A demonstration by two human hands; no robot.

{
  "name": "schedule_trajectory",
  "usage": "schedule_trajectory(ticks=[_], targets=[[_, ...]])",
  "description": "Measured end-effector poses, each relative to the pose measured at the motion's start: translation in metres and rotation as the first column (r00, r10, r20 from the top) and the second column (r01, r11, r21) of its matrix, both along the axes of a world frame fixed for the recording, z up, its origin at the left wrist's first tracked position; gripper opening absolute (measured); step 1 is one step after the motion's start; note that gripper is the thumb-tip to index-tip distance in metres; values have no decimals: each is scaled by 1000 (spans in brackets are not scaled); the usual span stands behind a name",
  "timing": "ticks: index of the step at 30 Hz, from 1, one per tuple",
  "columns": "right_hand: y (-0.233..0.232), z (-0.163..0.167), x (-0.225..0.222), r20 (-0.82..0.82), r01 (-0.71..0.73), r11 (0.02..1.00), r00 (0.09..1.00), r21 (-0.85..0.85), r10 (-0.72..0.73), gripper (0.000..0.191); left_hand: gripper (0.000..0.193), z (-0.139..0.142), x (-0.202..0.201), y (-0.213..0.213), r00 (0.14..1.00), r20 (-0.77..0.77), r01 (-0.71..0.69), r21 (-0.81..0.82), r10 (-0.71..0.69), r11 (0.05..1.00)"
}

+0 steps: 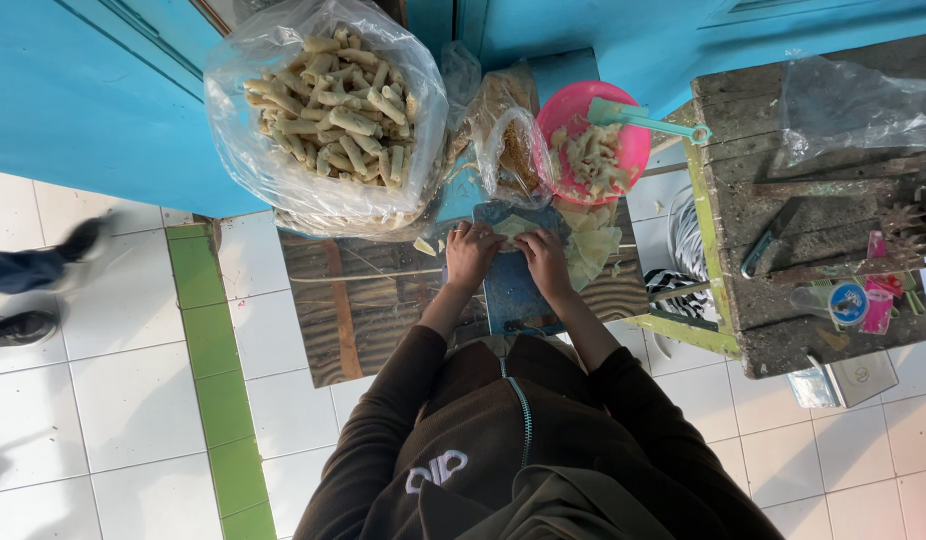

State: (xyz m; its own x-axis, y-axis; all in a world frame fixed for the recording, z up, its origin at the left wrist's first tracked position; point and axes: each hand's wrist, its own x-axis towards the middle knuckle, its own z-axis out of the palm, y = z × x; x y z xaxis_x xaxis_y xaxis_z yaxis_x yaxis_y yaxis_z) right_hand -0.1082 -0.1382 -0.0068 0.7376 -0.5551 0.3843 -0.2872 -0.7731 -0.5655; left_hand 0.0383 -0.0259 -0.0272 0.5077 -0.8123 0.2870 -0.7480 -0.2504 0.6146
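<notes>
Both hands rest on a blue board point(510, 285): the left hand point(470, 255) and right hand point(544, 258) curl their fingers over a pale wrapper point(513, 228) at its far end. Left of and beyond the board bulges a clear bag of rolled pieces point(328, 110); right of and beyond it, a pink bowl point(631, 150) of filling, with a round blue-labelled package point(849, 303) further right

Low wooden table point(363, 310), blue board point(508, 290), pink bowl point(623, 150), clear bag of rolls point(328, 120), possibly wrapper sheets point(593, 245)
</notes>
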Motion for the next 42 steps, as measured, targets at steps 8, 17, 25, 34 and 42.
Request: schedule_trajectory(ticks=[8,17,25,34,42], targets=[[-20,2,12,-78,115,912,993,394,-92,16,16,15,-11,-18,930,-204,-269,183,304,946],[-2,13,9,-4,32,999,999,-6,-32,14,13,-1,-13,-3,995,52,-82,-2,82,997],[-27,7,26,-117,174,928,983,328,-143,19,15,19,-9,-31,908,-229,-291,263,352,920],[-5,17,5,-254,-44,971,967,-233,-17,35,35,4,-21,-19,935,-158,-290,170,316,942],[-19,6,11,-300,15,977,951,-211,-79,47,32,7,-20,-9,935,-149,-289,199,321,936]])
